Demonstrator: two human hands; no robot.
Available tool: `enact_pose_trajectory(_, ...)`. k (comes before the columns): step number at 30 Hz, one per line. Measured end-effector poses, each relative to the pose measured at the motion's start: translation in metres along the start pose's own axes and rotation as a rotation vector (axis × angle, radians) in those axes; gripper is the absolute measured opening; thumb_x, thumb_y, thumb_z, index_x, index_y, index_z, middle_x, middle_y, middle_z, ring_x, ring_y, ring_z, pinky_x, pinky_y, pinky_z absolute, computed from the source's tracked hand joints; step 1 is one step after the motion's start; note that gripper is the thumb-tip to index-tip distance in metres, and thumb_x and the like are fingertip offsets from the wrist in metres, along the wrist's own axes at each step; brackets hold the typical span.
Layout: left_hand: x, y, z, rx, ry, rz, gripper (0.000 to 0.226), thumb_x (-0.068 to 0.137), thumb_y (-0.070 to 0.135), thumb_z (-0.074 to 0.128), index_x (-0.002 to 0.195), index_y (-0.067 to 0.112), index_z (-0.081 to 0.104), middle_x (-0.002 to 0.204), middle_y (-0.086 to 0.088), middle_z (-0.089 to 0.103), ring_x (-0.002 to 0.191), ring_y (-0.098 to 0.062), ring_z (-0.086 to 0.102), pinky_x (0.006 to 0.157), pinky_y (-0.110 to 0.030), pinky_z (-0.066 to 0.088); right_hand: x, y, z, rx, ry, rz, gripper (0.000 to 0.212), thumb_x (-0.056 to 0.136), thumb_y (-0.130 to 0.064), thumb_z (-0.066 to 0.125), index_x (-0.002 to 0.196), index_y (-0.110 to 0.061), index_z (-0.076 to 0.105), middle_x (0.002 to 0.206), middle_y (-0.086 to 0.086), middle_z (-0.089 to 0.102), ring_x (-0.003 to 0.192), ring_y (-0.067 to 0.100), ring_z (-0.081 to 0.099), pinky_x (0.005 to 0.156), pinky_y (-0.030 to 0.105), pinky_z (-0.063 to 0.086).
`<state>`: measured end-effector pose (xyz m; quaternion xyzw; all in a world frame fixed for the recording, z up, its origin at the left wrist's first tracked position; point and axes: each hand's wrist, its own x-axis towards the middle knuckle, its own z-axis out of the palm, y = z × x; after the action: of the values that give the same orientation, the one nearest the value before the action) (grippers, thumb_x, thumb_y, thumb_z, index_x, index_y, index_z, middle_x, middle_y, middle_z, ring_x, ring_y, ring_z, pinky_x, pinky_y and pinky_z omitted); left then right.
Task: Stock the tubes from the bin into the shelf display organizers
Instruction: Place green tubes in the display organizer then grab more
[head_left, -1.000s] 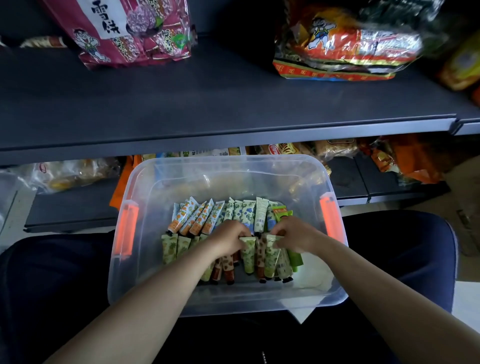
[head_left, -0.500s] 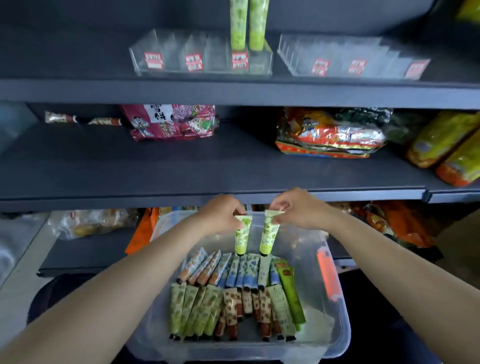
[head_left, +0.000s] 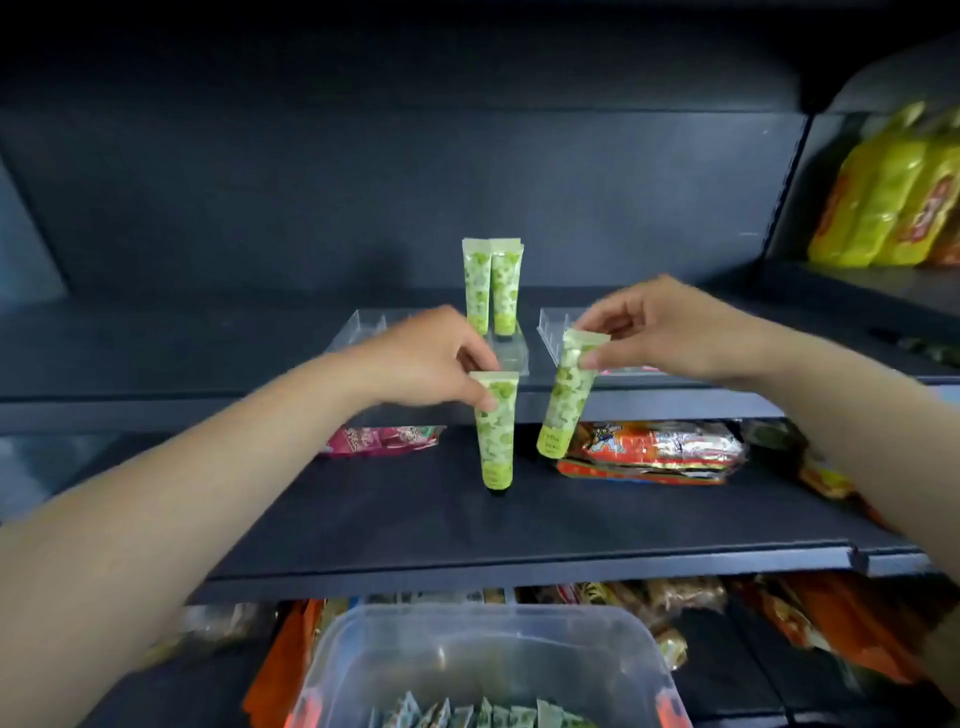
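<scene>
Left hand (head_left: 436, 358) pinches green tube (head_left: 496, 431) by crimped top, cap hanging down — ready to drop upright into clear organizer (head_left: 363, 325) beside two standing tubes (head_left: 491, 286). Right hand (head_left: 660, 332) pinches second tube (head_left: 566, 395) likewise, tilted. Bin (head_left: 649, 670) below holds remaining stock.

Nothing can be read for certain. The green tube (head_left: 565, 400), right of frame centre, bears blurred dark lettering near its cap. The snack packets' print is illegible too.
</scene>
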<state>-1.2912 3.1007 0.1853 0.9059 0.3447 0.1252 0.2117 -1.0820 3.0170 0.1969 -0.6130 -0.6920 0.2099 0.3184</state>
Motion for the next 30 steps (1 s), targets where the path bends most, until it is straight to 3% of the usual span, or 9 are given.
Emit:
enact_pose_trajectory(4,0.014,0.025,-0.052,-0.040,0.172,0.043,0.013,0.074,0.019,0.078,0.085,0.024,0.074,0.073,0.018,0.069,0.062,0.009,0.059,0.060,-0.003,0.042,0.022,-0.029,-0.031,-0.010,0.083,-0.087,0.011,0.077,-0.007,0.073,0.087,-0.011,0.072,0.082,0.000,0.072,0.069,0.001,0.063,0.067,0.007,0.048)
enact_pose_trajectory(6,0.023,0.031,-0.072,-0.020,0.232,0.053,0.013,0.075,0.019,0.077,0.086,0.026,0.073,0.078,0.017,0.070,0.072,0.005,0.061,0.072,-0.010,0.045,0.035,-0.037,-0.041,-0.005,0.141,-0.134,0.012,0.076,-0.005,0.074,0.084,-0.013,0.069,0.083,0.002,0.071,0.071,0.004,0.063,0.071,0.010,0.049)
enact_pose_trajectory(9,0.039,0.031,-0.092,0.046,0.257,0.044,0.013,0.077,0.018,0.075,0.089,0.022,0.073,0.088,0.010,0.071,0.086,-0.007,0.063,0.085,-0.026,0.048,0.057,-0.038,-0.048,-0.024,0.211,-0.161,0.018,0.074,-0.006,0.076,0.077,-0.020,0.065,0.087,0.008,0.071,0.077,0.010,0.062,0.078,0.026,0.050)
enact_pose_trajectory(11,0.050,0.026,-0.096,0.085,0.252,0.025,0.013,0.078,0.016,0.073,0.091,0.019,0.072,0.090,0.006,0.070,0.088,-0.011,0.063,0.087,-0.029,0.048,0.071,-0.034,-0.047,-0.052,0.247,-0.147,0.019,0.075,-0.007,0.076,0.076,-0.022,0.064,0.089,0.011,0.070,0.077,0.013,0.060,0.078,0.033,0.047)
enact_pose_trajectory(16,0.077,0.010,-0.090,0.112,0.240,-0.020,0.015,0.080,0.014,0.072,0.094,0.017,0.072,0.093,0.003,0.069,0.091,-0.014,0.062,0.087,-0.030,0.046,0.103,-0.014,-0.037,-0.050,0.268,-0.112,0.019,0.076,-0.007,0.075,0.076,-0.024,0.065,0.087,0.007,0.069,0.076,0.013,0.056,0.082,0.033,0.048)
enact_pose_trajectory(23,0.099,-0.012,-0.074,0.066,0.190,-0.036,0.017,0.083,0.015,0.069,0.100,0.017,0.071,0.085,0.011,0.065,0.075,-0.001,0.055,0.070,-0.015,0.041,0.126,0.010,-0.016,0.008,0.218,-0.056,0.012,0.080,-0.009,0.072,0.088,-0.015,0.068,0.085,0.001,0.068,0.070,0.006,0.057,0.079,0.021,0.047)
enact_pose_trajectory(30,0.108,-0.026,-0.065,0.058,0.162,-0.044,0.016,0.085,0.015,0.066,0.100,0.016,0.071,0.067,0.018,0.053,0.061,0.000,0.047,0.057,-0.014,0.034,0.139,0.015,-0.002,0.009,0.151,-0.061,0.014,0.079,-0.009,0.072,0.087,-0.019,0.068,0.094,0.007,0.070,0.079,0.013,0.059,0.084,0.026,0.049)
